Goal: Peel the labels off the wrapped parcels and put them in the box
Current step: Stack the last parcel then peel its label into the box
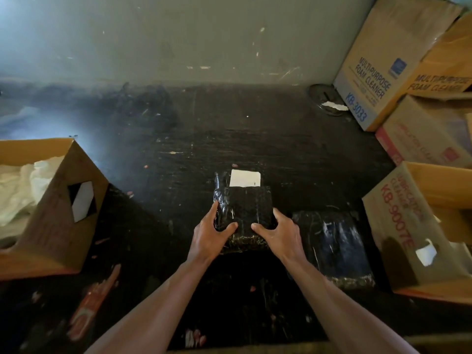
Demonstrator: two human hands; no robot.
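Observation:
A parcel wrapped in black plastic [245,208] lies on the dark worktop in front of me, with a white label [244,178] at its far end. My left hand [210,231] grips its near left corner and my right hand [278,232] grips its near right corner. A second black wrapped parcel [334,246] lies flat to the right, with no label showing. An open cardboard box [55,200] stands at the left with crumpled white paper [23,185] inside. Another open cardboard box [419,226] stands at the right.
Stacked foam cleaner cartons [390,65] fill the back right corner. A round metal dish [325,98] holding a white scrap sits beside them. A grey wall [178,39] closes the back. A red wrapper [89,307] lies on the scratched black worktop [204,129] at the near left.

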